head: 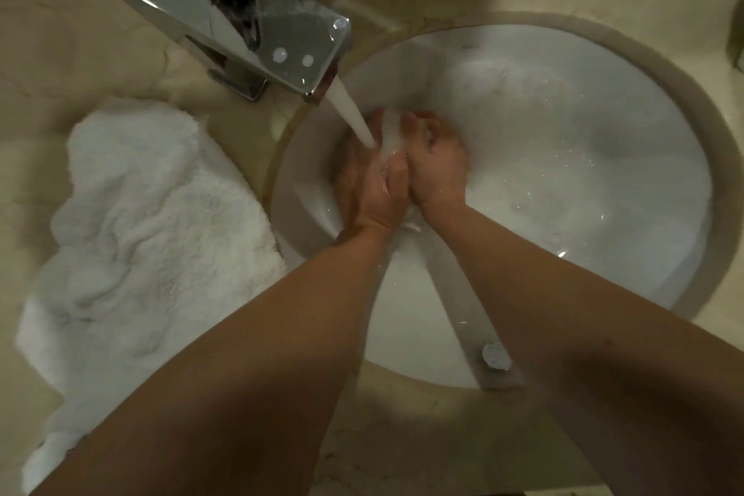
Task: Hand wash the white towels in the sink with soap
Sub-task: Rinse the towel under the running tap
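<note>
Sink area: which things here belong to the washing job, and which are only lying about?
Belong:
left hand and right hand, together under the running water
faucet
sink
white towel on the counter

Lying about:
small white piece on the sink's near rim

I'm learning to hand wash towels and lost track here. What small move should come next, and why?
Probably reach the left hand over for the white towel. It lies bunched on the counter, outside the sink, while both hands, the right hand included, sit pressed together under the faucet stream with suds or something small and white between them. The towel looks untouched.
</note>
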Action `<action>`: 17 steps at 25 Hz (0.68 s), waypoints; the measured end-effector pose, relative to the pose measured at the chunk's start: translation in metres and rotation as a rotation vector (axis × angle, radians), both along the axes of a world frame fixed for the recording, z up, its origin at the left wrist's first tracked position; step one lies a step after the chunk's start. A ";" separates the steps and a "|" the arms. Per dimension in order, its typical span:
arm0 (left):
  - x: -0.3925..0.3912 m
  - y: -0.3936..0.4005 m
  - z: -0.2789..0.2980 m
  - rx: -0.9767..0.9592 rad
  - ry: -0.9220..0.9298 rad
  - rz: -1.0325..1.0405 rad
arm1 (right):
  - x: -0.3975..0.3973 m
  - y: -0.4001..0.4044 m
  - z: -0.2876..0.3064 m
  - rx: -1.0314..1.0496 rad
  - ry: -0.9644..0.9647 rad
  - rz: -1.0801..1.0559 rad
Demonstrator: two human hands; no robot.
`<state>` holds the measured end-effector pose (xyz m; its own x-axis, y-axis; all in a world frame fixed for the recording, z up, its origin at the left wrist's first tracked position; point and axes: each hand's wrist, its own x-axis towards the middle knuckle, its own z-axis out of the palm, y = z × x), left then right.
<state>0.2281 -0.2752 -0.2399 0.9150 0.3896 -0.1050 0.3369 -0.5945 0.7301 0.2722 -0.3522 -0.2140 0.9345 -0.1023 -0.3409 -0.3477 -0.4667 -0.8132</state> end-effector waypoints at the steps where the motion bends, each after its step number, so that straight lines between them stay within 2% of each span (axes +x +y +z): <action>1: 0.002 0.002 -0.004 0.061 -0.024 -0.024 | 0.003 0.000 -0.001 -0.038 -0.020 0.018; 3: 0.009 0.003 -0.001 0.132 -0.017 -0.039 | 0.011 -0.001 -0.007 -0.130 -0.049 0.069; 5: 0.020 0.000 0.010 0.097 0.067 0.021 | 0.017 -0.003 -0.014 -0.255 -0.040 0.140; 8: 0.030 -0.002 0.020 0.014 0.047 0.100 | 0.026 -0.005 -0.022 -0.372 -0.032 0.183; 9: 0.028 0.000 0.019 -0.012 0.035 0.074 | 0.028 -0.004 -0.022 -0.389 -0.044 0.184; 11: 0.018 0.002 0.007 0.090 0.026 -0.018 | 0.030 -0.004 -0.021 -0.383 -0.065 0.174; 14: 0.021 0.001 -0.003 0.165 0.078 0.010 | 0.030 -0.005 -0.015 -0.359 -0.080 0.181; 17: 0.024 -0.001 0.012 0.168 -0.029 -0.024 | 0.028 -0.001 -0.009 -0.363 -0.084 0.173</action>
<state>0.2520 -0.2764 -0.2282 0.9260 0.3773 -0.0138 0.3014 -0.7167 0.6289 0.2998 -0.3532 -0.2232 0.9716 -0.0403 -0.2331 -0.1778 -0.7746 -0.6070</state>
